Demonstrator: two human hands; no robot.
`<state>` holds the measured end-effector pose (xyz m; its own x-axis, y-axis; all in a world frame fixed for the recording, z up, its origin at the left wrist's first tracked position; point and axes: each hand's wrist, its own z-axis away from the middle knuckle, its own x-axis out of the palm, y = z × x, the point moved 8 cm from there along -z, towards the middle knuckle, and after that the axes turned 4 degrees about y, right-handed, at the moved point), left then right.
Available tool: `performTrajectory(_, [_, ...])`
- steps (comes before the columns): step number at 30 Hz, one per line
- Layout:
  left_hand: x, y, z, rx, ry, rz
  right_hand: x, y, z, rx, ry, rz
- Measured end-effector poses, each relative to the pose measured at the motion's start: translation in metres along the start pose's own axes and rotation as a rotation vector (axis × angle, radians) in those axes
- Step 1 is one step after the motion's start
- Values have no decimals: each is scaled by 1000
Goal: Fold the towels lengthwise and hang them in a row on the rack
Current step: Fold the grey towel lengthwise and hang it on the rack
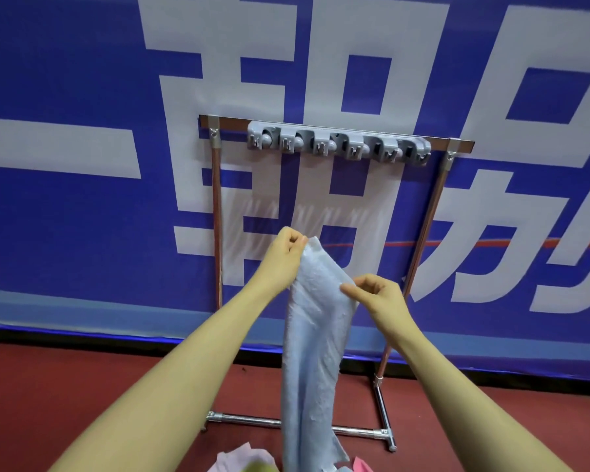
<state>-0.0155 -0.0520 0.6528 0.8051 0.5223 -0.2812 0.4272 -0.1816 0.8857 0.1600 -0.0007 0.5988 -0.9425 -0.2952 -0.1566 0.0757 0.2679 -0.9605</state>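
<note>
Pink cloth pieces, bunched at the bottom edge of the view on the dark red floor, look like more towels waiting their turn, though too little of them shows to be sure. Just above them hangs the pale blue terry towel, held up in the air in front of the chrome-legged freestanding rack and well below its top bar.

Both hands are pinching it. The left hand has its fingertips curled round the towel's topmost corner, and the right hand nips the edge a little lower and to the right. The cloth falls from these two grips in a long, narrow, slightly twisted drape, its lower end reaching down among the pink pieces.

The step in hand appears to be the lengthwise fold. To do it well, the two pinched points should probably be brought level and then together, so the long edges meet and the drape hangs flat rather than roped. A light shake while both grips hold would likely take out the twist.

Up on the rack's brown top bar sits a grey plastic strip of clips and hooks, with nothing hanging from it. Starting at one end of that strip would leave room for the others in a row. The risk seems to be the trailing end snagging the cloth below, so lifting it clear first makes sense. Behind everything stands a blue banner with large white characters.
</note>
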Motion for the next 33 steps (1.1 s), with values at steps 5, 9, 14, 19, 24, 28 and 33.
performTrajectory(5, [10,-10,13,-28,-143,-6,-5,-22,-5,-70,65,-50])
performTrajectory(9, [6,-6,11,25,-129,-12,-7,-26,-7,-72,81,-64])
performTrajectory(14, [-9,7,5,133,9,11,-8,-33,-8,-101,95,-66])
performTrajectory(19, [-21,13,-3,79,157,155,-2,-38,-9,-98,50,-65])
performTrajectory(24, [-24,19,-10,31,212,230,-1,-34,-11,-43,-55,-78])
performTrajectory(28, [-31,28,-17,12,252,273,-2,-9,-6,72,-177,22])
performTrajectory(33, [-41,13,-15,-47,279,226,-19,14,0,141,-95,24])
